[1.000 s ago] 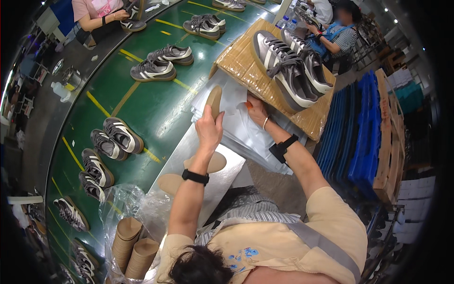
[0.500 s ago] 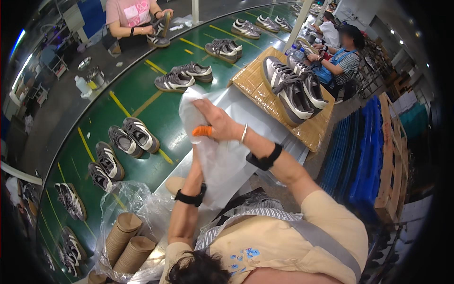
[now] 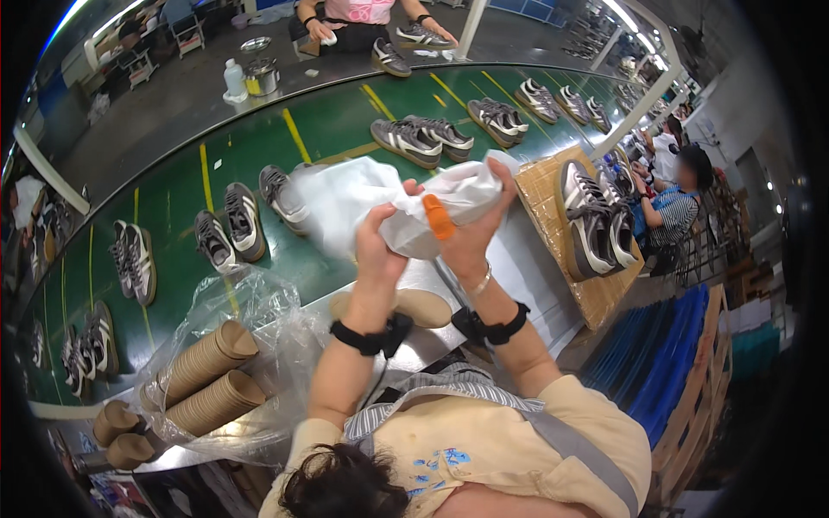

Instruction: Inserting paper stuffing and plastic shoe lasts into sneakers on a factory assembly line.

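Observation:
A white sheet of thin paper (image 3: 345, 198) is bunched up between my two hands, above the near edge of the green conveyor belt. My left hand (image 3: 378, 246) has its fingers closed on the lower side of the crumpled paper. My right hand (image 3: 471, 237) grips the paper's right part, its fingers wrapped round it; an orange finger cot (image 3: 438, 216) covers one digit. The left end of the paper is smeared by motion and partly hides a grey shoe (image 3: 281, 197) on the belt. Below my hands, tan rounded pieces (image 3: 423, 306) lie on the metal ledge.
Grey and white shoes (image 3: 229, 231) stand in pairs along the belt (image 3: 259, 164). One pair (image 3: 587, 224) rests on a taped carton (image 3: 548, 186) at right. Stacked brown molded inserts (image 3: 216, 401) sit in clear plastic at left. Across the belt, a person handles shoes.
The paper hung as a long sheet and is now crumpled. My left hand has come up from behind it to grip it beside my right hand. The whole view has shifted.

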Action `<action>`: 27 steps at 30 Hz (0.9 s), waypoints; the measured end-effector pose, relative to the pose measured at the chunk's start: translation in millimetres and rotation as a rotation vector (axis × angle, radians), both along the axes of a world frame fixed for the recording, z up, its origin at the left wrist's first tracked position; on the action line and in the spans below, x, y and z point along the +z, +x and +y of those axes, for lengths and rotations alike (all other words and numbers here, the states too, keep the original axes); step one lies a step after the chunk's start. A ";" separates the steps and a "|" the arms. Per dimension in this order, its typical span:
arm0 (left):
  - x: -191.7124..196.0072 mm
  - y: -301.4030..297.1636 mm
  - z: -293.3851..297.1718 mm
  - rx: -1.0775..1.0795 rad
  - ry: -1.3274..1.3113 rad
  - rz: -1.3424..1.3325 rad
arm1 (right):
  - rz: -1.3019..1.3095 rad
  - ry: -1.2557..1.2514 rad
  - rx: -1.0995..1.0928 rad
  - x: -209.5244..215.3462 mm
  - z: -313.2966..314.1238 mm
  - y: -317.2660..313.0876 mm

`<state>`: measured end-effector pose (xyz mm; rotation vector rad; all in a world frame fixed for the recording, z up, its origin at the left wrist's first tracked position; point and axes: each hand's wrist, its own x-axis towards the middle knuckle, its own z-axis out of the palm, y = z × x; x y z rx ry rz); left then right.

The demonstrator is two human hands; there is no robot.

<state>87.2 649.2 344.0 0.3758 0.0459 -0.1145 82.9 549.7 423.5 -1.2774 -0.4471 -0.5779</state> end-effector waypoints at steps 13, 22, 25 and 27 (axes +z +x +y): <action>8.8 -30.2 44.3 0.040 0.376 0.066 | 0.316 -0.684 0.157 -32.8 52.9 65.5; -52.0 53.3 128.1 -0.044 0.351 -0.119 | 0.101 -0.879 0.121 -97.6 62.5 82.2; -80.4 95.0 162.5 0.094 1.171 -0.079 | 0.426 -0.913 0.144 -114.7 56.8 105.0; -99.5 128.0 173.7 0.266 1.964 -0.190 | 0.329 -0.908 0.181 -122.4 58.3 120.9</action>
